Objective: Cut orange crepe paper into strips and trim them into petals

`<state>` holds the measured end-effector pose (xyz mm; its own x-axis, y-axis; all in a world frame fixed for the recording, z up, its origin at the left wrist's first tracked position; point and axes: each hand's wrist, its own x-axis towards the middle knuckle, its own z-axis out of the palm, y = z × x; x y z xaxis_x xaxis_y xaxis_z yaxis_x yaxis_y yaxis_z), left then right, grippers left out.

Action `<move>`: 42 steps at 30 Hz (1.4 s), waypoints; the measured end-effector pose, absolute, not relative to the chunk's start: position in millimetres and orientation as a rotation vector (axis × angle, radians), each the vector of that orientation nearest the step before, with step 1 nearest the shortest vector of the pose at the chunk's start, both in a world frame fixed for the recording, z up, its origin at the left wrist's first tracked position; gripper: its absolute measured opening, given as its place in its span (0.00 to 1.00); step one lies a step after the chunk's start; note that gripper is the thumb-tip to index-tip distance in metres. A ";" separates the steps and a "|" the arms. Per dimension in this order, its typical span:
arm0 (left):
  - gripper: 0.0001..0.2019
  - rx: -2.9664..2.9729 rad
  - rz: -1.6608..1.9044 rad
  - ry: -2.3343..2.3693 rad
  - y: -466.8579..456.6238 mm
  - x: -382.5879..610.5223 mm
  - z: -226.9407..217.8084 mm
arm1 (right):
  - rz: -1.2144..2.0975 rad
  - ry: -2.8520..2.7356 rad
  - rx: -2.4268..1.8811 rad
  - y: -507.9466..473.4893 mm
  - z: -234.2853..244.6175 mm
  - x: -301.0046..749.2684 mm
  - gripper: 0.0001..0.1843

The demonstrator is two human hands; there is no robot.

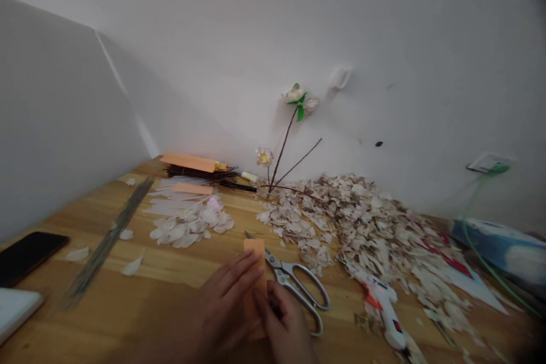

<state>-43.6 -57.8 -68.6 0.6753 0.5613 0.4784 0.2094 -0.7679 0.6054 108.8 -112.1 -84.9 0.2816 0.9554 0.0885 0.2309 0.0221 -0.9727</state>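
An orange paper strip (255, 248) lies on the wooden table (162, 296) near its front edge, with only the far end showing past the hands. The left hand (226, 304) rests flat on it with the fingers stretched out. The right hand (286, 325) is curled against its right edge; the blur hides whether it pinches the paper.

Scissors (298, 285) lie just right of the strip, blades pointing away. Beyond them is a white glue gun (387, 308) at the foot of a broad heap of dried petals (375, 227), which crowds the right side. Behind the strip is a small pile of white petals (187, 223). A flower branch (294, 125) leans on the wall.

To the left the wood is more open, up to thin wire rods (108, 242) and a phone (26, 255) at the edge.
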 end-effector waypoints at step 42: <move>0.14 0.796 0.765 0.711 -45.6 -37.5 -80.7 | 0.942 -1.220 -1.621 -107.7 -86.6 111.6 0.16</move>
<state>-37.5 -45.6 -80.7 0.5287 0.8079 -0.2604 -0.3188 0.4733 0.8212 111.6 -107.7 -86.6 0.2321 0.9705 -0.0648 0.3080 -0.1366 -0.9415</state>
